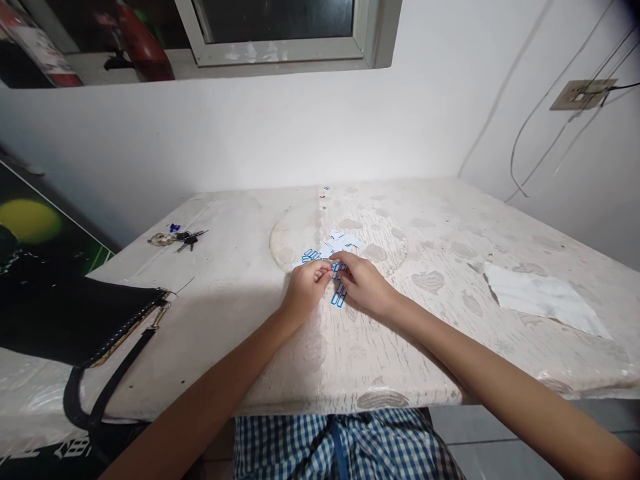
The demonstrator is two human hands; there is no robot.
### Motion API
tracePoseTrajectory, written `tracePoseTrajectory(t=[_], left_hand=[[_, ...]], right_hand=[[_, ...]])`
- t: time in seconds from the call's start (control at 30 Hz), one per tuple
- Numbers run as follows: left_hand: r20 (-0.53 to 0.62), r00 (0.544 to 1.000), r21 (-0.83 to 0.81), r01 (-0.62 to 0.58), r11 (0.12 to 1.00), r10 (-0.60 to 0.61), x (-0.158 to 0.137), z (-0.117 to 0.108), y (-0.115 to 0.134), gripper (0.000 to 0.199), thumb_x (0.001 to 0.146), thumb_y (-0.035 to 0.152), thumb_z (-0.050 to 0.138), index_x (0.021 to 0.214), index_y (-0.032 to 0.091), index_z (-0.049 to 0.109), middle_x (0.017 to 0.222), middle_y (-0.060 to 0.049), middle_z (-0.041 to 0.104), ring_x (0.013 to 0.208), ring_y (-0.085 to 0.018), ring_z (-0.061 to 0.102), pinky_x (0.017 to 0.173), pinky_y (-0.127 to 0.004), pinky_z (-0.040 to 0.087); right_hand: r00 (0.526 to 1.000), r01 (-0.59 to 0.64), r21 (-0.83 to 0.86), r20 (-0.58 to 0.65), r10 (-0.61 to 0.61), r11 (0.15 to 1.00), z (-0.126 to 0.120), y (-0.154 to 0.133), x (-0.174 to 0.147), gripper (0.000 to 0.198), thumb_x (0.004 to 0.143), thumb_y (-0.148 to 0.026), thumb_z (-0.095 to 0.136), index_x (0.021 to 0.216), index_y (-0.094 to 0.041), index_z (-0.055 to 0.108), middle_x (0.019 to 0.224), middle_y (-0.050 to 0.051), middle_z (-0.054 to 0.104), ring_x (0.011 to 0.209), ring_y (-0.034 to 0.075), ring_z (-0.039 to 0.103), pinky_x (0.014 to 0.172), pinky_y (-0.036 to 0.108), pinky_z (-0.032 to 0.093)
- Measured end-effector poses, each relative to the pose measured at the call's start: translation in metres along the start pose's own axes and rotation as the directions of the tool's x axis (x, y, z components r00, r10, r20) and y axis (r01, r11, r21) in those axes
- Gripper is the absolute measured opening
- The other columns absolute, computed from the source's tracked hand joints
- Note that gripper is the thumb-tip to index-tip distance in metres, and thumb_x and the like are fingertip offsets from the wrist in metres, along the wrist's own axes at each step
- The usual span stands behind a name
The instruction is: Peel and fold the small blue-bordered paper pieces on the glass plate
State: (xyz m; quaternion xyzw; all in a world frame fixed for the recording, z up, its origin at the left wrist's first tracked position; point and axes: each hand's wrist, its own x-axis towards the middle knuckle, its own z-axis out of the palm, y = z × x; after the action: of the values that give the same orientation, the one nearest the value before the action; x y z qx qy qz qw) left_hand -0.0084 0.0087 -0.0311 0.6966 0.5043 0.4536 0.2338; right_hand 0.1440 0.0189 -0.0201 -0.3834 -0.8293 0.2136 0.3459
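- Head view: thin white pieces with blue outlines lie mid-desk, at and between the two hands; more sit beside the left fingers.
- Left hand: grip curled nearly closed at the pieces; fingers hide whether it pinches one, cannot tell.
- Right hand: thumb and forefinger drawn close together, apparently pinching a blue-outlined piece.
- Step in hand, judged: fine two-handed fingertip handling of these pieces. Next move seems to call for a light pinch, clear of the loose heap of plain white paper scraps just beyond.
- Edges: the pale, patterned, cloth-covered desk has its front edge below the forearms; the white wall bounds the back.
- Room: broad stretches of cover lie leftward to the dark metal keys and black strapped bag, rightward to a ragged white strip.
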Motion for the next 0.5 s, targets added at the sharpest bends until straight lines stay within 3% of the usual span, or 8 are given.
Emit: tracePoseTrajectory(t=[0.23, 0.5], left_hand=[[0.001, 1.0, -0.01, 0.018, 1.0, -0.018, -0.0008, -0.0007, -0.0003, 0.009, 0.074, 0.022, 0.056, 0.076, 0.018, 0.063, 0.072, -0.003, 0.065, 0.064, -0.014, 0.058, 0.065, -0.025, 0.044], [0.026, 1.0, 0.153, -0.021, 0.988, 0.017, -0.002, -0.0032, 0.0064, 0.025, 0.084, 0.029, 0.041, 0.073, 0.016, 0.059, 0.058, 0.001, 0.054, 0.053, -0.011, 0.047, 0.055, -0.022, 0.034]], right_hand=[[0.999, -0.031, 0.046, 0.042, 0.029, 0.998, -0.0015, -0.0031, -0.0008, 0.044, 0.071, 0.0, 0.038, 0.111, -0.015, 0.052, 0.106, 0.012, 0.06, 0.094, 0.02, 0.055, 0.081, 0.033, 0.041], [0.998, -0.008, 0.082, 0.068, 0.003, 0.997, -0.0033, -0.0056, -0.0013, 0.046, 0.073, -0.001, 0.037, 0.115, -0.016, 0.05, 0.108, 0.013, 0.06, 0.092, 0.019, 0.057, 0.079, 0.032, 0.041]])
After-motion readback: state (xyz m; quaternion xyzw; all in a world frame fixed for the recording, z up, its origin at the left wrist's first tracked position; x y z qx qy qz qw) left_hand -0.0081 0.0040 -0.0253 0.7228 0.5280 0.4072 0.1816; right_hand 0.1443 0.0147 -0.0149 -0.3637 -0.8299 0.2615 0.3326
